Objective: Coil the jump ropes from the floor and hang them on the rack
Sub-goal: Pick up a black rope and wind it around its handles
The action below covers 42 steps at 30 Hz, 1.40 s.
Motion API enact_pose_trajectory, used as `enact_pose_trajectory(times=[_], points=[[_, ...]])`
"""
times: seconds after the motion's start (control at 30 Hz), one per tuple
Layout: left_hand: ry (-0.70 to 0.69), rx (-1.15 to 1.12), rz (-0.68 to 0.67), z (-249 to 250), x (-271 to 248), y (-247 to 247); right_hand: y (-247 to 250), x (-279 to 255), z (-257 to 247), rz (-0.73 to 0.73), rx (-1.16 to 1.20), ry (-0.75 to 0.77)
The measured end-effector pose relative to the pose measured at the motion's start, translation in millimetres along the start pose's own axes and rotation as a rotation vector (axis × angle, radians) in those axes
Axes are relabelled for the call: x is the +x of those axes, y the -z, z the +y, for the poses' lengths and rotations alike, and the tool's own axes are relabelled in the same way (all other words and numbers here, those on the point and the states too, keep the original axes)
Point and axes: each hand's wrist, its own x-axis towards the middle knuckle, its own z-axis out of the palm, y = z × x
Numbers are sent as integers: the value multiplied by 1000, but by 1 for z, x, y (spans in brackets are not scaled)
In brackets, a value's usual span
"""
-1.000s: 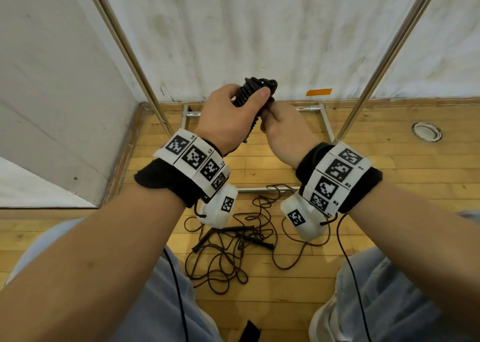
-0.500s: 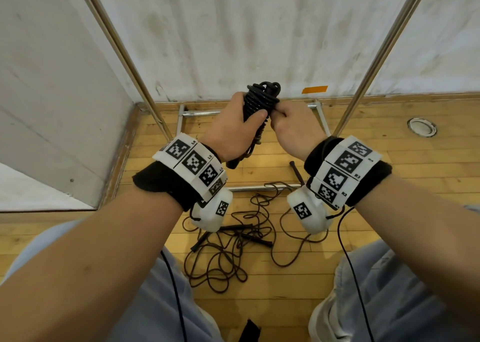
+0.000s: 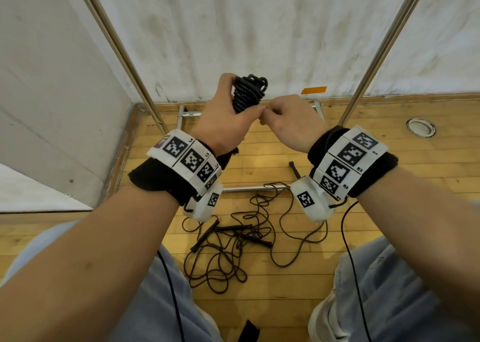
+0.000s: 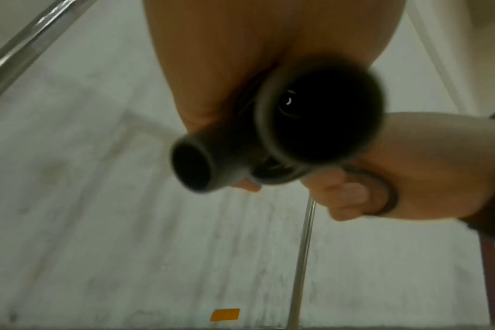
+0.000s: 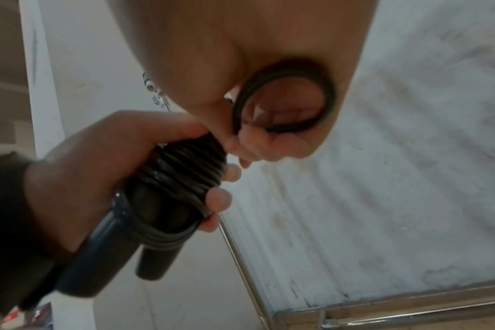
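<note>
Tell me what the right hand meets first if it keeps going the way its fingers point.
The coiled rope in the left hand. The right hand points left, fingertips already by the bundle, pinching a rope loop.

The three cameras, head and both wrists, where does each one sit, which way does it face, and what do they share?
Head: on the person's head, facing forward and down at the floor; shows both forearms, left hand, right hand, knees, loose ropes.
Left wrist: under the left wrist, looking along the palm at the two handle ends toward the wall.
Right wrist: under the right wrist, looking across at the coiled rope; the right hand pinches a rope loop.
Shared: the coiled rope, both hands, rack poles.
</note>
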Motion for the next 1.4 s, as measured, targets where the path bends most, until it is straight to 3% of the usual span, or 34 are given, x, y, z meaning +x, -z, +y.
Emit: enact_pose_trajectory(times=[0.1, 0.2, 0.37, 0.5, 0.73, 0.83, 0.97, 1.1, 1.4], points=[[-34, 212, 105, -7, 1, -4, -1, 1, 1, -10, -13, -20], [-40, 285, 123, -11, 1, -9, 1, 2, 2, -58, 18, -43], [1, 239, 21, -13, 3, -9, 3, 5, 1, -152, 0, -68], [82, 90, -109, -13, 1, -8, 5, 5, 4, -147, -58, -98], [53, 81, -76, -16, 0, -1, 12, 3, 4, -156, -55, -62], [40, -74, -106, -13, -1, -1, 12, 2, 2, -113, -33, -23], [14, -57, -60, -8, -3, -2, 11, 0, -1, -17, -6, 37], [43, -218, -61, 0, -5, -3, 11, -2, -4, 5, -2, 69], [77, -81, 20, -3, -2, -6, 8, 1, -5, 81, 23, 11]])
